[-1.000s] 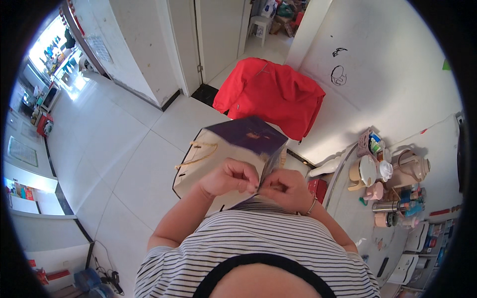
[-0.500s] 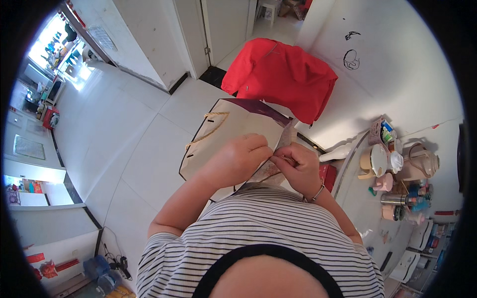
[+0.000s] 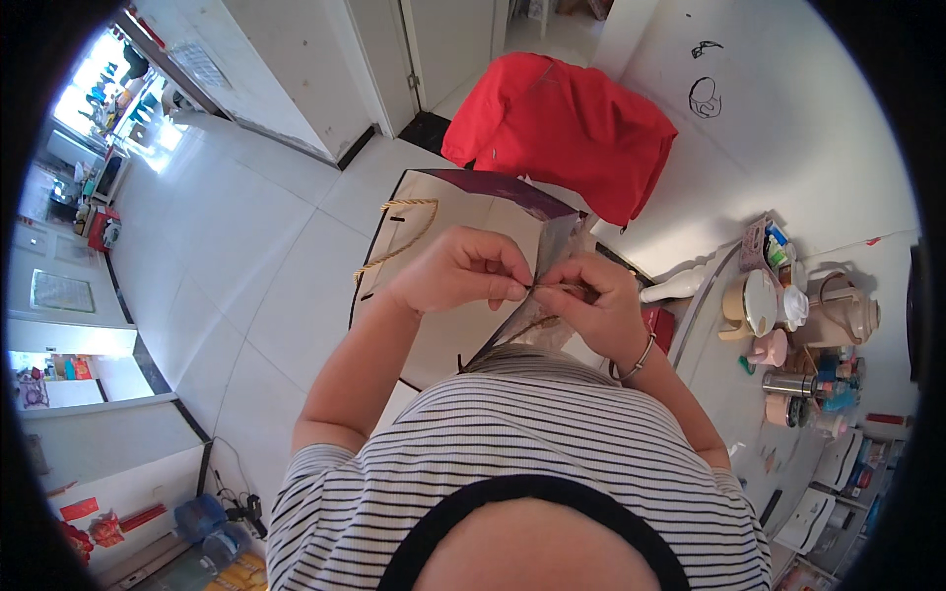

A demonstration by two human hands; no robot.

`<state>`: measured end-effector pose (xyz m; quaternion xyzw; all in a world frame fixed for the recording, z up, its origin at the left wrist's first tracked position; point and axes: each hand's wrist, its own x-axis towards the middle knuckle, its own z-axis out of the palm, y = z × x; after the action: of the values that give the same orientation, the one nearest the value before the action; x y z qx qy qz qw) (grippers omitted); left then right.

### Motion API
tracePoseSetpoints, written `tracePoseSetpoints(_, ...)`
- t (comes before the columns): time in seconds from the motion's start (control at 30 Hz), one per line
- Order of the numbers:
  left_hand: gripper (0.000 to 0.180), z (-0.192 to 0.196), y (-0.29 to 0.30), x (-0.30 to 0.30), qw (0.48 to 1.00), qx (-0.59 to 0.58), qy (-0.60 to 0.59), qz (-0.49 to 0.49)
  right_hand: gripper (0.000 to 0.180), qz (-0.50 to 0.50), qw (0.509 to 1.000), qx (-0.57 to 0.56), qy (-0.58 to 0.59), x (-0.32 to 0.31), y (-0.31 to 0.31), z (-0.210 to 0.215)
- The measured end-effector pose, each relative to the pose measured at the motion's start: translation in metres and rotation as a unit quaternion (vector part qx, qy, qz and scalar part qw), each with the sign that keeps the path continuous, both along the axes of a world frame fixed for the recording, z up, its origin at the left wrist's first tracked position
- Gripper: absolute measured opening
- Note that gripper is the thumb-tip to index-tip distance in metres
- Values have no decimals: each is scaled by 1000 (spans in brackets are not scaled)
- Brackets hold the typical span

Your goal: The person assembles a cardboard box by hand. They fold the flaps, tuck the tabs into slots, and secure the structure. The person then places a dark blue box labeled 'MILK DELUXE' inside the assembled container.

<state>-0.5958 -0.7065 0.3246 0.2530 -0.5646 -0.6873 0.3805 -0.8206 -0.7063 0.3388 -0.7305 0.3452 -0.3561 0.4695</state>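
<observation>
A large cream paper gift bag [image 3: 434,251] with a purple inner far side stands open in front of my body. A gold rope handle [image 3: 434,222] hangs on its left side. My left hand [image 3: 463,271] reaches across the bag and pinches its right edge between thumb and fingertips. Right against it, my right hand [image 3: 596,300] pinches the same edge, fingers curled. The fingertips of both hands meet, and a small dark bit shows between them. Beside my right hand the bag's side looks creased and greyish. The exact piece under my fingers is mostly hidden.
A red cloth [image 3: 562,133] covers something just beyond the bag. On the right, a white table [image 3: 690,364] carries a kettle [image 3: 838,315], cups and a steel flask [image 3: 788,382]. Large blue water bottles [image 3: 227,542] stand at the lower left.
Both hands have shifted slightly up and left along with the bag. My left hand has turned, so its thumb and fingers now show in a pinch.
</observation>
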Motion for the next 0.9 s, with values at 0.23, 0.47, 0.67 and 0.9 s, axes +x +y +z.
tracePoseSetpoints(0.23,10,-16,28,-39,988,73,17,137,22,-5,998,51,46,-1,-2,1)
tracePoseSetpoints(0.47,10,-17,34,-57,969,-77,-103,213,22,-75,996,-25,46,2,2,-11)
tracePoseSetpoints(0.67,11,-22,23,-40,923,-302,-152,183,21,-82,992,-56,82,0,6,-20)
tracePoseSetpoints(0.9,8,-23,28,-52,914,-274,-190,232,19,-74,993,1,91,-6,8,-13)
